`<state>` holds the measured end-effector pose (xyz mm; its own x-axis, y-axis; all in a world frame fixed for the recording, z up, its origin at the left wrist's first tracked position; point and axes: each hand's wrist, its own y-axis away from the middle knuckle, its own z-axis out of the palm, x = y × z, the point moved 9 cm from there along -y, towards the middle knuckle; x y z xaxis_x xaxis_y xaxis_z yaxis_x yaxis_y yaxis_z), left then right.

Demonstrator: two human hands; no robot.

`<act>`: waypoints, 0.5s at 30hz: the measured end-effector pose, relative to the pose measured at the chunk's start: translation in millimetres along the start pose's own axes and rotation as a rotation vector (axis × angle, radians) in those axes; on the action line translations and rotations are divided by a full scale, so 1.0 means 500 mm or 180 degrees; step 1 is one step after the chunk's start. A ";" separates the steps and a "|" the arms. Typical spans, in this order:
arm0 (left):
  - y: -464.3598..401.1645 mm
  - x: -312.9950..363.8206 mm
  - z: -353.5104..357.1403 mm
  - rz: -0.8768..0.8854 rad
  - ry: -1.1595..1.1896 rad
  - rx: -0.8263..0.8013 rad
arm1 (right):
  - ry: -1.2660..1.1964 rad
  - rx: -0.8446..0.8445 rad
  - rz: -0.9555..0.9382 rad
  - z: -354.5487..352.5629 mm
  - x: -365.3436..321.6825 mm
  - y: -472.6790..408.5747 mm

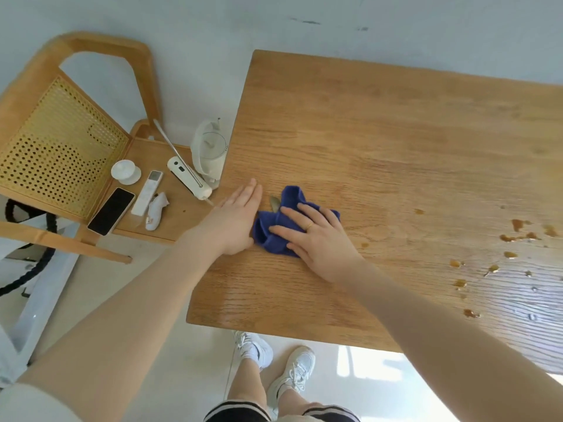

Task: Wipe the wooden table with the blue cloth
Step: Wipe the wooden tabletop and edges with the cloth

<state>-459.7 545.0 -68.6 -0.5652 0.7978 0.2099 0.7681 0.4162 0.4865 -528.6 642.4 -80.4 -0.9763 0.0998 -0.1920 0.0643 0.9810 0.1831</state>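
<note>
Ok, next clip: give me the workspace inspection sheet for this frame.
Surface: wooden table with brown spill spots at its right side, unwiped.
Job's things: blue cloth bunched near the left edge.
Clutter: phone, remote, white kettle on the chair seat.
Grippers: right hand flat on the cloth; left hand flat on the table beside it.
Cables: dark cord on the floor, left.
Surroundings: pale wall, light floor.
</note>
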 end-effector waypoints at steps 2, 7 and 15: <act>-0.014 0.008 -0.006 0.0032 0.0039 0.0054 | -0.0044 0.0132 0.0274 -0.012 0.053 -0.026; -0.030 0.036 0.008 -0.0127 -0.0154 0.0124 | -0.0185 0.0536 0.1221 -0.054 0.180 -0.087; -0.037 0.067 0.005 -0.0510 -0.0140 -0.0024 | -0.0070 0.0310 0.0519 -0.012 0.058 0.020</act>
<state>-492.0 564.9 -72.8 -0.6665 0.7398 0.0919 0.6668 0.5365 0.5172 -557.7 653.9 -78.6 -0.9467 0.2612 -0.1886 0.2419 0.9629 0.1196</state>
